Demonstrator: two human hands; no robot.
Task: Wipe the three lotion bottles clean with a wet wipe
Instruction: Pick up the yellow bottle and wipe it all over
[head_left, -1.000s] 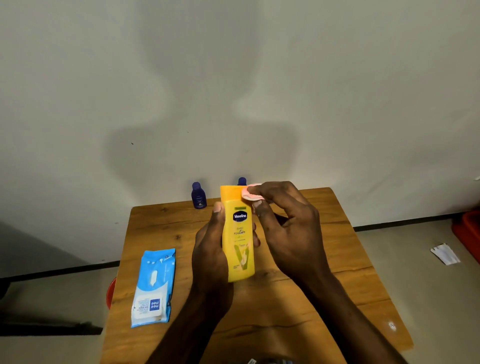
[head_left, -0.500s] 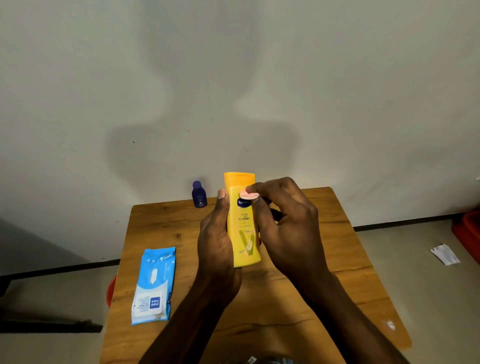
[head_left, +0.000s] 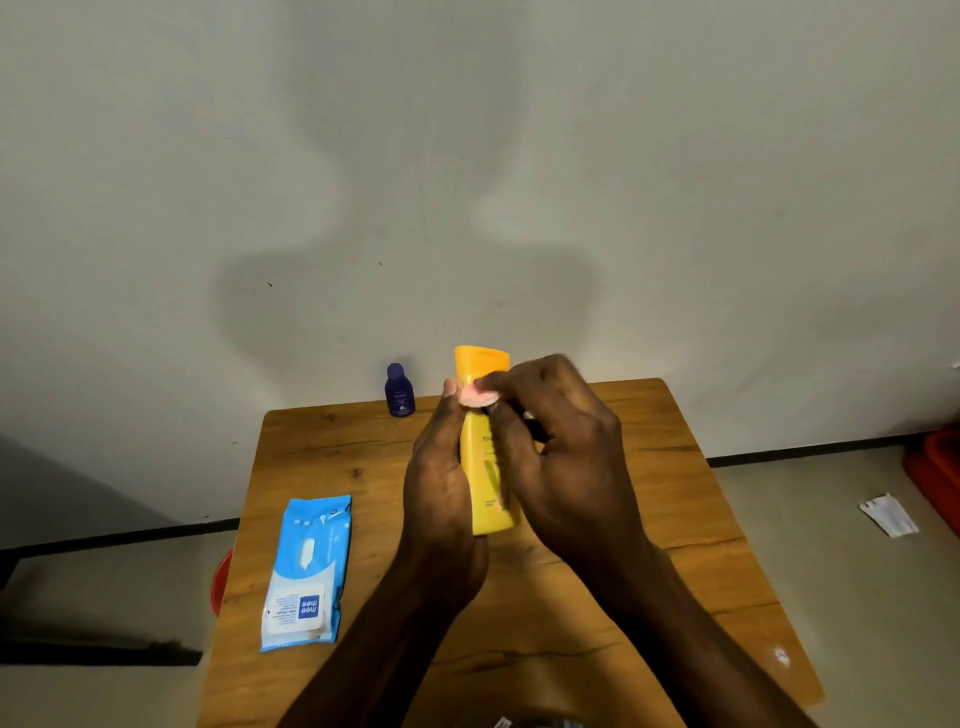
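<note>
Wiping the yellow lotion bottle (head_left: 485, 467), held upright above the desk (head_left: 649, 467).

My left hand (head_left: 441, 488) grips the bottle body; my right hand (head_left: 561, 441) pinches the pinkish wet wipe (head_left: 480, 397) against its upper part, below the cap. Risk: a damp surface may slip in my grip and drop, possibly striking the small blue bottle (head_left: 399, 391) standing near the desk's far edge. Bottle print is blurred, unreadable. The blue wipe pack (head_left: 309, 566) reads "mee mee".
</note>
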